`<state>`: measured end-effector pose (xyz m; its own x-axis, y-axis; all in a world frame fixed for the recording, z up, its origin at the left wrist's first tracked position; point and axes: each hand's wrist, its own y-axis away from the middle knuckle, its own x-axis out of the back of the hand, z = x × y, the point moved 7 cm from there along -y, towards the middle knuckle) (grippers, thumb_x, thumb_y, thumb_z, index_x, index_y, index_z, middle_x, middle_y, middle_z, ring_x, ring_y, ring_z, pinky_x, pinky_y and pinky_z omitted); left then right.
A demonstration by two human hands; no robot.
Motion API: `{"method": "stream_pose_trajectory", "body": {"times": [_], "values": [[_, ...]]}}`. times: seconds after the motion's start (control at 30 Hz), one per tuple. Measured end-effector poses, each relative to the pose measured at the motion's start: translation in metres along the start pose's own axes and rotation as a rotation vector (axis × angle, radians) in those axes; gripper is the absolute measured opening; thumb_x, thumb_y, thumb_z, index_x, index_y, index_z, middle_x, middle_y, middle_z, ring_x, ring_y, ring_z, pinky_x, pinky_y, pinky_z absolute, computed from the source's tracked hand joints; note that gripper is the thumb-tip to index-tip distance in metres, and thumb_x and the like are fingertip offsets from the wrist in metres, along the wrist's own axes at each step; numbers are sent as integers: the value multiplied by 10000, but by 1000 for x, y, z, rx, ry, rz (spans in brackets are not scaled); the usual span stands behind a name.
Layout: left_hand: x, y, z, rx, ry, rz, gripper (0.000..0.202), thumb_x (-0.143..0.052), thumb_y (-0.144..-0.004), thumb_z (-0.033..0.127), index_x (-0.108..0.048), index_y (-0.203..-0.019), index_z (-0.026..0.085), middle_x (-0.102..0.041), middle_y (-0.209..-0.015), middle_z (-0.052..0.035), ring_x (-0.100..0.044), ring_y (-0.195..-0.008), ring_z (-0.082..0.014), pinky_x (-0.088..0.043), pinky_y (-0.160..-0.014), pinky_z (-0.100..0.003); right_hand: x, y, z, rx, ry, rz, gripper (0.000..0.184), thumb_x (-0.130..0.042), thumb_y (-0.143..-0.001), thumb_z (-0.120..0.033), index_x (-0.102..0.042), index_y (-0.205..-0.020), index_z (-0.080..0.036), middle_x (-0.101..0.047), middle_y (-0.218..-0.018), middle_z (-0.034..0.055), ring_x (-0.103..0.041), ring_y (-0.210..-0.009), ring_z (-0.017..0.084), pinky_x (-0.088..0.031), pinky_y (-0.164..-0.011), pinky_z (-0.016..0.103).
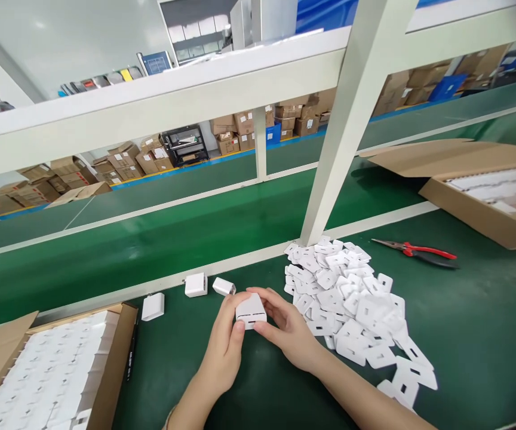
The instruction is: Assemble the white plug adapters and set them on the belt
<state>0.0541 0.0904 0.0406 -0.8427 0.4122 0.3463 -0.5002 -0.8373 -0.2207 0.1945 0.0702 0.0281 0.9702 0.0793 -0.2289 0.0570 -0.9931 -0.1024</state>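
My left hand (223,349) and my right hand (290,331) are both closed around a white charger housing (251,306). Its near end carries a plate with a small dark slot, and a thin dark gap runs between plate and body. Both thumbs press at the lower edge of that end. Just beyond my left hand lies a white charger piece (224,286) on its side. Farther left are a second white charger piece (196,285) and a third white charger piece (153,306). To the right of my hands spreads a heap of flat white slotted plates (343,292).
A carton of white pieces in rows (56,358) stands at the left. Red-and-black pliers (414,251) lie right of the heap, below an open cardboard box (486,209). A slanted white post (347,125) rises behind the heap, beside the green conveyor belt (186,233).
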Motion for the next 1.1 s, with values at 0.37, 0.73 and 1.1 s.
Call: {"method": "stream_pose_trajectory", "body": {"times": [0.37, 0.73, 1.1], "values": [[-11, 0, -15, 26, 12, 115, 335, -375, -1080, 452, -633, -1216, 287, -648, -1172, -69, -616, -1076, -248, -483, -963, -400, 2, 0, 18, -6, 27, 89, 342, -664, -935, -507, -722, -1191, -287, -658, -1040, 43, -645, -973, 231, -534, -878, 359], [-13, -5, -21, 86, 115, 120, 390, -357, -1082, 481, -663, -1195, 267, -673, -1200, -71, -624, -1102, -247, -484, -988, -391, 5, -2, 15, -61, 88, 84, 346, -673, -920, -533, -730, -1143, -275, -679, -1037, 39, -647, -963, 232, -531, -883, 362], [-16, -7, -23, 14, 105, 205, 393, -403, -1073, 472, -714, -1080, 233, -714, -1059, -76, -653, -1001, -238, -504, -916, -379, 8, -1, 25, -22, 175, 161, 336, -650, -942, -515, -716, -1148, -258, -679, -989, 40, -640, -893, 223, -517, -797, 357]]}}
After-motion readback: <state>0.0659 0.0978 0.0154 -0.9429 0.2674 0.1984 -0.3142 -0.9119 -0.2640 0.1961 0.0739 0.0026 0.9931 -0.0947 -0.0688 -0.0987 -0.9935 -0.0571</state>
